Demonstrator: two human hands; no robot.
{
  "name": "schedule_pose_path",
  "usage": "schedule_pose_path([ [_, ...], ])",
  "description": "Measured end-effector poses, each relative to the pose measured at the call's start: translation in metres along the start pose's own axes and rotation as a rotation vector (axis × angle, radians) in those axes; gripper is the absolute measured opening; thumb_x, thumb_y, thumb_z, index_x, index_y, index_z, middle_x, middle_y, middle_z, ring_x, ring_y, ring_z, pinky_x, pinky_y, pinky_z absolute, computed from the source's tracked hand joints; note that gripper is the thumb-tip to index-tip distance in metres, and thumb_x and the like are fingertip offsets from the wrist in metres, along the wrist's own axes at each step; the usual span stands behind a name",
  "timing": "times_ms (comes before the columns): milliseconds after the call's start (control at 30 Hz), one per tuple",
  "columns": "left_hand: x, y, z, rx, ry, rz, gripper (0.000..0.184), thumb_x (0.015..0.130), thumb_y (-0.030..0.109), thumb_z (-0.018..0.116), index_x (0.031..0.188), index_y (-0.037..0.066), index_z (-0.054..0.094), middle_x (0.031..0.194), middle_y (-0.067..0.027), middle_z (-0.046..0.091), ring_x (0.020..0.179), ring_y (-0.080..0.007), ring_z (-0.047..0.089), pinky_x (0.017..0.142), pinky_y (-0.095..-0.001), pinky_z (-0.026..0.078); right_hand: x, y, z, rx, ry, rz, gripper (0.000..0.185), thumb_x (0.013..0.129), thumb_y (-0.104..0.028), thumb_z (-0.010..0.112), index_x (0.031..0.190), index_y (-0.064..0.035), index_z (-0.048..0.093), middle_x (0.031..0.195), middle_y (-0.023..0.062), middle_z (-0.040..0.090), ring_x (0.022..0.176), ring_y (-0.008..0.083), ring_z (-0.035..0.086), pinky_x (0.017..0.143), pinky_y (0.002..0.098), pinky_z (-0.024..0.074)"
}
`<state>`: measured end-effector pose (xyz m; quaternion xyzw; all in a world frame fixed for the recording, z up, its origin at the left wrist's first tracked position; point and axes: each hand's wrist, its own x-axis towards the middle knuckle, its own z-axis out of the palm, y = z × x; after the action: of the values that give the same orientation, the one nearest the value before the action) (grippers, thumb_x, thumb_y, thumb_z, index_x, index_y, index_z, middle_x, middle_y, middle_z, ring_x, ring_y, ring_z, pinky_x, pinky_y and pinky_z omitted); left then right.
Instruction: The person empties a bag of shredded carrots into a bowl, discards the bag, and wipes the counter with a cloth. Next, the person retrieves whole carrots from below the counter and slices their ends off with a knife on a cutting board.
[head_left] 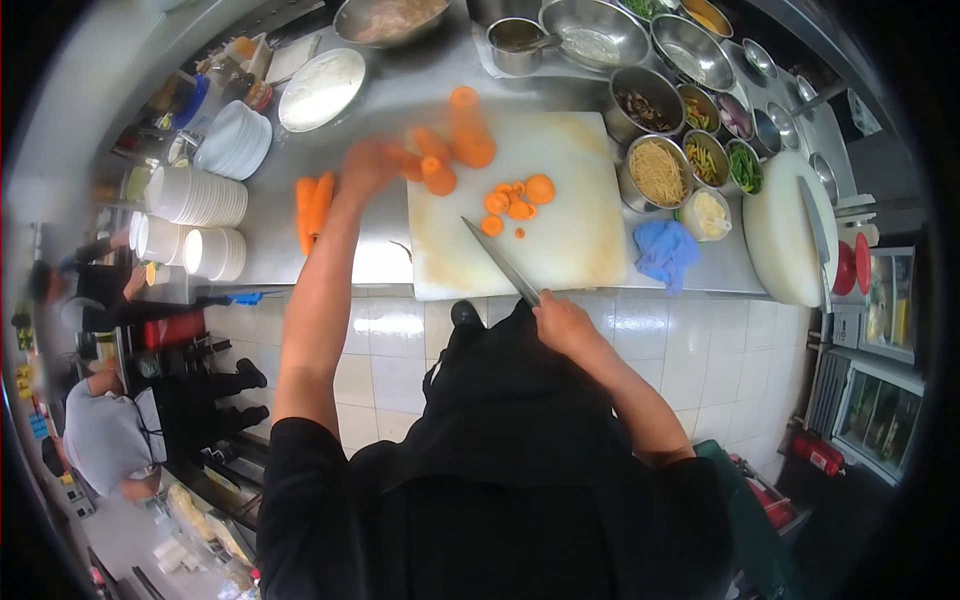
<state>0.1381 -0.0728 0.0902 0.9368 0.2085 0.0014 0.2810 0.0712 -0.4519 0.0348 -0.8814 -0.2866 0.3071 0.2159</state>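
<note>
In my right hand [565, 325] is the handle of a kitchen knife [497, 258], its blade pointing up and left over the front of the white cutting board [570, 250]. My left hand [368, 172] is at the board's left edge, smeared by motion, right beside blurred carrot pieces [425, 145]. Whether its fingers grip one of them I cannot make out. A thick carrot piece [470, 135] lies at the back of the board. Several carrot slices [518, 207] are scattered in the middle. Left of the board, whole carrots [314, 208] rest on the steel counter [380, 230].
A blue cloth [665, 252] lies right of the board, near a pot of pale strips [657, 175] and several ingredient bowls. A round board [780, 235] with a cleaver stands farther right. Stacked white bowls [205, 200] and plates are at left. Two people work behind them.
</note>
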Motion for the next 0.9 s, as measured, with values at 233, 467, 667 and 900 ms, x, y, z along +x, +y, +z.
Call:
schedule_pose_path([
  [233,0.022,-0.042,0.027,-0.179,0.142,0.149,0.049,0.078,-0.002,0.062,0.126,0.006,0.057,0.107,-0.0092,0.067,0.089,-0.0144,0.063,0.078,-0.0279,0.051,0.0,0.002,0.007,-0.011,0.022,0.016,0.023,0.093,-0.017,0.05,0.098,0.006,0.05,0.078,0.0268,0.064,0.077,0.046,0.063,0.07,0.0546,0.049],
  [467,-0.01,-0.04,0.033,-0.541,0.302,0.053,0.072,0.076,-0.006,0.062,0.142,0.011,0.038,0.119,-0.0127,0.06,0.106,-0.0191,0.059,0.083,-0.0316,0.052,0.003,0.003,0.012,-0.039,0.006,0.035,0.024,0.093,-0.018,0.049,0.098,0.0052,0.05,0.079,0.0282,0.063,0.078,0.0472,0.062,0.072,0.0554,0.0478],
  [667,-0.04,-0.117,0.018,0.154,0.569,-0.418,0.043,0.075,0.018,0.066,0.115,0.006,0.059,0.117,-0.0163,0.059,0.106,-0.0316,0.058,0.078,-0.041,0.048,0.003,0.003,0.017,-0.038,0.019,0.054,0.024,0.093,-0.018,0.05,0.098,0.005,0.049,0.079,0.0291,0.063,0.077,0.0479,0.061,0.073,0.0558,0.0473],
  [900,-0.083,-0.157,0.034,0.406,0.622,-0.34,0.036,0.073,0.021,0.071,0.104,0.002,0.065,0.097,-0.0167,0.065,0.084,-0.0332,0.064,0.069,-0.0435,0.05,-0.002,0.001,0.016,-0.028,0.064,0.038,0.023,0.092,-0.017,0.05,0.098,0.005,0.05,0.078,0.0294,0.063,0.076,0.0478,0.061,0.071,0.0556,0.0475],
])
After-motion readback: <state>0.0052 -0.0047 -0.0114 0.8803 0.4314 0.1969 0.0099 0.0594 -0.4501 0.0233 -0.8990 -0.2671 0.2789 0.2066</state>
